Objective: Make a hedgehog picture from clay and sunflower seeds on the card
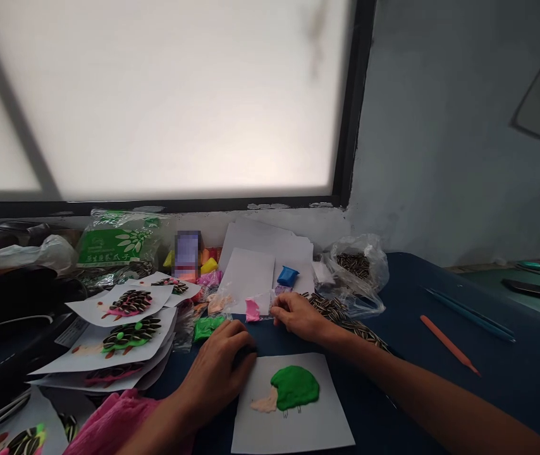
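A white sheet [298, 433] is laid on the dark blue table [407, 392], in front of the left hand [225, 360]. On it, a rounded patch of green clay [295, 387] is joined at its left by a smaller, flattened piece of pale peach clay [265, 402]; two small legs are drawn beneath. The tapered peach end is pointed left and slightly down, and the clay shape's long axis is run crosswise over the sheet. The left fingers are bent, with the thumb held apart by the sheet's edge. The right hand [298, 316] is placed beside a pink clay piece [252, 310], fingertips drawn together; whether anything is pinched cannot be told.
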The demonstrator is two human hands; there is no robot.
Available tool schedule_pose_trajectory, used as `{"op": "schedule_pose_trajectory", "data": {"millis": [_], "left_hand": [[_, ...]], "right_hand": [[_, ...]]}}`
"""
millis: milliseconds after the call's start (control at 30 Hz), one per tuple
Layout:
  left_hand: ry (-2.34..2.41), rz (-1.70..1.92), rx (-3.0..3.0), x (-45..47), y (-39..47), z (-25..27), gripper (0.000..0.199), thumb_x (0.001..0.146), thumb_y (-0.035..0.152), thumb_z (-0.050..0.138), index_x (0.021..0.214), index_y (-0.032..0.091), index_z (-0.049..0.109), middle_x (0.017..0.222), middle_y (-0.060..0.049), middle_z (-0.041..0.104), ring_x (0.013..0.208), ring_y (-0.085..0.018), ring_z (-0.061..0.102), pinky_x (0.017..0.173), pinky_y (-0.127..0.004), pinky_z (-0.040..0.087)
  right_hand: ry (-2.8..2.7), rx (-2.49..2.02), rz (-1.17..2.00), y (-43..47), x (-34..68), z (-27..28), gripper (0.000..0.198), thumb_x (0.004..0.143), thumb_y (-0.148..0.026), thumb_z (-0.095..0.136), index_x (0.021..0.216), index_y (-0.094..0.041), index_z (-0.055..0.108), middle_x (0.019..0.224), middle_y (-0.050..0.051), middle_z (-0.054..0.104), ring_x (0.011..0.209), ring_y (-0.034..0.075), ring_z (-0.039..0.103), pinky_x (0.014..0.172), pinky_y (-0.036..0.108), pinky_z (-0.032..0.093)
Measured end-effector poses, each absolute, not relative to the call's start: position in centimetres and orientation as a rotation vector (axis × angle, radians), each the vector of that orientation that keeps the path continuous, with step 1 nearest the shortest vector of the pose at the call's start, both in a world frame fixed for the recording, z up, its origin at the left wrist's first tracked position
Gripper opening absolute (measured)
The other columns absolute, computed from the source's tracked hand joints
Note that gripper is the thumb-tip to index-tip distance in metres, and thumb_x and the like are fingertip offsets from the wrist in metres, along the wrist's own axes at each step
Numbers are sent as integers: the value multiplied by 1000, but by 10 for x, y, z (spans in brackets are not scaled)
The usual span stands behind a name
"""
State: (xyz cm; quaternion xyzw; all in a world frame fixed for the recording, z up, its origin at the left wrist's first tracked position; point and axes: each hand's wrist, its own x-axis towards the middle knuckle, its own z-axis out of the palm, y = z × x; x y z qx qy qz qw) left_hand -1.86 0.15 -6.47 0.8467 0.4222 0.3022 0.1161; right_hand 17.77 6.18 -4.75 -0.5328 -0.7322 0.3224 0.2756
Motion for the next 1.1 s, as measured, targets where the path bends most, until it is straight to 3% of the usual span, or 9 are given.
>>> {"op": "schedule_pose_trajectory", "data": {"millis": [200,300,433,567,633,733,867,1000,1100], "left_hand": [[1236,902,2492,-17,2,-64,22,87,18,45,76,21,64,81,-6,62,79,-23,59,71,-34,46],[1334,1063,2413,-23,8,-63,24,90,21,43,77,21,64,83,-7,65,83,-24,61,75,-35,47],[1595,1133,2294,-39,21,-57,25,88,19,42,86,18,66,94,-9,67,94,-26,63,83,-38,50],[1889,673,2386,-47,25,-49,40,82,6,45,118,13,63,122,-14,63,116,-29,57,97,-42,46],[1933,415,2466,-45,23,-47,45,81,3,46,122,11,61,125,-16,63,120,-32,54,101,-46,42],[1859,325,2553,-38,18,-49,43,84,-1,40,113,13,68,119,-16,67,118,-32,57,101,-49,43],[1654,578,2571,-29,14,-65,44,87,2,39,119,16,66,127,-14,65,119,-28,58,102,-45,47],[1603,809,2561,-21,15,-80,45,88,3,36,124,9,62,143,-18,51,134,-27,46,109,-41,42],[1669,642,2584,-18,18,-75,56,81,-5,35,130,10,59,148,-16,46,138,-26,41,111,-42,39]], "right_hand": [[-2011,-1431,855,60,177,-46,19,85,-15,49,69,-16,60,63,0,66,49,10,52,57,23,38],[-2023,-1440,849,60,177,-45,20,84,-14,49,67,-16,59,62,0,66,51,11,54,57,23,38],[-2018,-1454,848,59,178,-44,13,84,-13,50,80,-15,61,65,1,67,56,13,57,57,23,38],[-2001,-1462,841,58,178,-46,19,84,-13,51,102,-13,58,68,2,68,64,15,60,58,23,38],[-1995,-1458,844,58,178,-46,22,85,-13,51,106,-13,57,67,1,67,64,15,60,58,23,38],[-1999,-1435,861,59,177,-47,15,83,-11,51,94,-15,60,64,0,65,63,14,59,59,23,38],[-1985,-1407,879,60,177,-47,13,80,-7,51,76,-17,59,60,-1,63,62,13,58,61,23,39],[-1914,-1402,923,62,178,-49,14,81,-6,48,77,-17,57,59,-2,60,53,11,52,55,22,38],[-1828,-1411,982,65,179,-48,13,83,-9,45,81,-17,54,61,-3,59,47,10,47,49,21,37]]}}
